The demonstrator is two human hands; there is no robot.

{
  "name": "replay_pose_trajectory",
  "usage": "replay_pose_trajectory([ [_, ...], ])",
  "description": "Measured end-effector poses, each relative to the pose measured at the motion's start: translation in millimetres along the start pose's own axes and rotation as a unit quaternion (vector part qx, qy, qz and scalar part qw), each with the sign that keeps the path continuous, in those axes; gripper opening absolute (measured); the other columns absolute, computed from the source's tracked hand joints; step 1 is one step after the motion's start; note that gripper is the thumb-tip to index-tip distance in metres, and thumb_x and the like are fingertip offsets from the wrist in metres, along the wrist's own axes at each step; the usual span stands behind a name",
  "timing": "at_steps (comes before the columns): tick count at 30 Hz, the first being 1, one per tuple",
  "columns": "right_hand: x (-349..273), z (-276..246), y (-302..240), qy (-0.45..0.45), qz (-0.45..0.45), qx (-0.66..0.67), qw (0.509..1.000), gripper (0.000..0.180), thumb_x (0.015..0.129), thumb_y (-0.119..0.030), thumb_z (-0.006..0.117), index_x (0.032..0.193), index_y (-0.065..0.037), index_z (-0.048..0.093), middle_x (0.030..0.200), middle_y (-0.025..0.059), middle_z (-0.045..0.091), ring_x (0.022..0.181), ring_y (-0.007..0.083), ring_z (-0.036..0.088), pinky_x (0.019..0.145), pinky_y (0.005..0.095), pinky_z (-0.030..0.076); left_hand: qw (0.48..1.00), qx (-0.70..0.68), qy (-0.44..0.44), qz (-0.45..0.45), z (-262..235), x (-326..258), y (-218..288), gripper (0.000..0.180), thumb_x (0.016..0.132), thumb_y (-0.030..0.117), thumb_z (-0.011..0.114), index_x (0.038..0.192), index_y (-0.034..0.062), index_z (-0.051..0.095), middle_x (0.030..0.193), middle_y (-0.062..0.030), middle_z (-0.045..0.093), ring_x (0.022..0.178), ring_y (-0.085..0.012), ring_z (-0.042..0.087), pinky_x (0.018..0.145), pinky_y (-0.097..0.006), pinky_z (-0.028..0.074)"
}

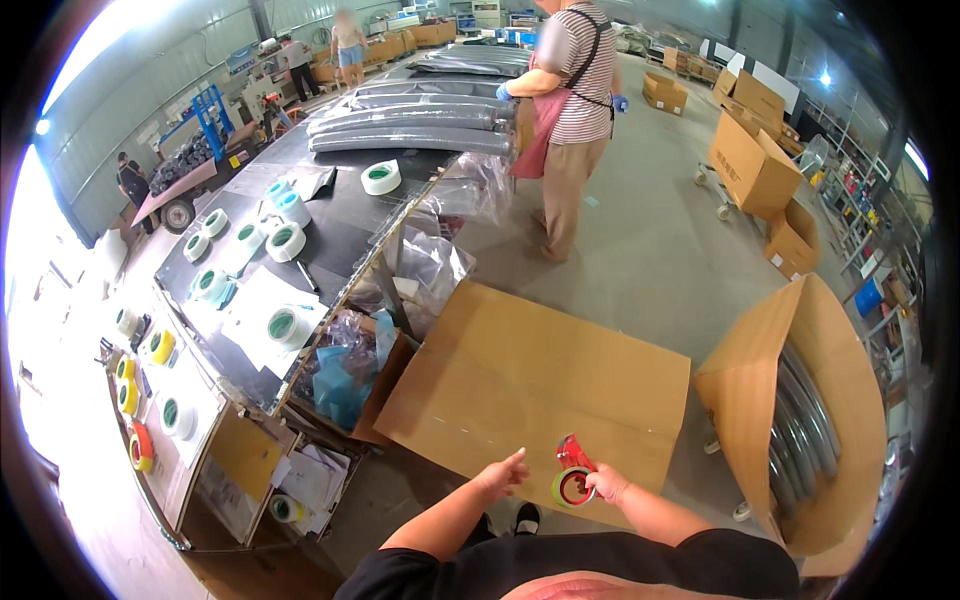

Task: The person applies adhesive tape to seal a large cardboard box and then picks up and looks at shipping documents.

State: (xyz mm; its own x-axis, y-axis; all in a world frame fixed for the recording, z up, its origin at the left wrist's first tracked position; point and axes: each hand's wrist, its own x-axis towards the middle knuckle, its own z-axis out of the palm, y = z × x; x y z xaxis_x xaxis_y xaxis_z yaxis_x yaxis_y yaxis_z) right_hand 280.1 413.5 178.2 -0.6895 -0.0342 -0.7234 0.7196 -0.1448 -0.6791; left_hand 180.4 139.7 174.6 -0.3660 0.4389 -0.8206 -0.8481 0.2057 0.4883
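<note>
My right hand (608,484) is closed round the handle of a red tape dispenser (574,455) carrying a roll of tape with a yellowish-green edge. My left hand (503,474) is held out to the left of the dispenser, thumb and fingers apart, with nothing in it. Both hands are over the near edge of a wide, flat piece of cardboard (540,375); whether it is a loose sheet or the top of a box, I cannot tell. A crease line runs across it.
On the left, a long black-topped table (335,215) carries several tape rolls (286,241) and dark wrapped bundles (410,138). A co-worker (578,110) stands beside it. To my right, an upright cardboard box (735,385) on wheels holds grey tubes (800,430). Plastic scraps (340,385) fill a box under the table.
</note>
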Motion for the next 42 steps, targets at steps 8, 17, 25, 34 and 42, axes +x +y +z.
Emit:
replay_pose_trajectory([
  [8, -33.6, 39.3, -22.8, -0.068, -0.158, -0.162, 0.972, 0.061, 0.074, -0.001, 0.053, 0.135, -0.004, 0.047, 0.11, 0.0101, 0.06, 0.101, 0.0205, 0.059, 0.087, 0.0302, 0.047, 0.995, -0.079, -0.062, 0.007, 22.6, -53.5, -9.9, 0.056, 0.093, 0.055, 0.051, 0.124, 0.0086, 0.058, 0.123, -0.0019, 0.058, 0.113, -0.0166, 0.046, 0.104, -0.042, 0.03],
  [17, -32.7, 139.1, -52.0, -0.022, -0.284, -0.272, 0.919, 0.059, 0.07, 0.001, 0.054, 0.129, 0.0, 0.05, 0.12, 0.0165, 0.056, 0.112, 0.027, 0.055, 0.099, 0.0354, 0.042, 0.997, -0.052, -0.051, 0.032, -49.4, -103.1, 34.5, 0.04, 0.094, 0.047, 0.054, 0.112, 0.013, 0.064, 0.115, 0.0011, 0.061, 0.109, -0.0137, 0.049, 0.101, -0.037, 0.033],
  [25, -9.3, 232.2, -82.7, 0.014, -0.279, -0.243, 0.929, 0.061, 0.07, 0.001, 0.051, 0.132, 0.002, 0.048, 0.122, 0.0161, 0.056, 0.113, 0.0261, 0.054, 0.097, 0.0327, 0.042, 0.996, 0.041, -0.019, 0.078, -170.8, -159.1, 56.9, 0.052, 0.094, 0.041, 0.056, 0.124, -0.0013, 0.057, 0.123, -0.0096, 0.059, 0.109, -0.0183, 0.052, 0.096, -0.033, 0.039],
  [34, -2.2, 272.8, -83.0, 0.063, -0.234, -0.058, 0.968, 0.067, 0.069, 0.002, 0.051, 0.135, 0.004, 0.044, 0.117, 0.0109, 0.058, 0.107, 0.0195, 0.055, 0.093, 0.0283, 0.043, 0.98, 0.153, -0.04, 0.117, -251.2, -105.8, 27.6, 0.046, 0.094, 0.046, 0.055, 0.109, 0.0039, 0.066, 0.082, 0.0002, 0.056, 0.068, -0.0093, 0.047, 0.061, -0.025, 0.04],
  [42, -2.5, 245.4, -57.6, 0.168, -0.234, 0.007, 0.958, 0.068, 0.066, 0.002, 0.05, 0.133, 0.004, 0.047, 0.116, 0.0085, 0.059, 0.101, 0.0173, 0.055, 0.087, 0.0256, 0.044, 0.988, 0.095, -0.086, 0.087, -231.2, -100.0, 45.9, 0.037, 0.097, 0.035, 0.055, 0.111, 0.0018, 0.063, 0.094, 0.0002, 0.06, 0.081, -0.0115, 0.051, 0.072, -0.026, 0.042],
])
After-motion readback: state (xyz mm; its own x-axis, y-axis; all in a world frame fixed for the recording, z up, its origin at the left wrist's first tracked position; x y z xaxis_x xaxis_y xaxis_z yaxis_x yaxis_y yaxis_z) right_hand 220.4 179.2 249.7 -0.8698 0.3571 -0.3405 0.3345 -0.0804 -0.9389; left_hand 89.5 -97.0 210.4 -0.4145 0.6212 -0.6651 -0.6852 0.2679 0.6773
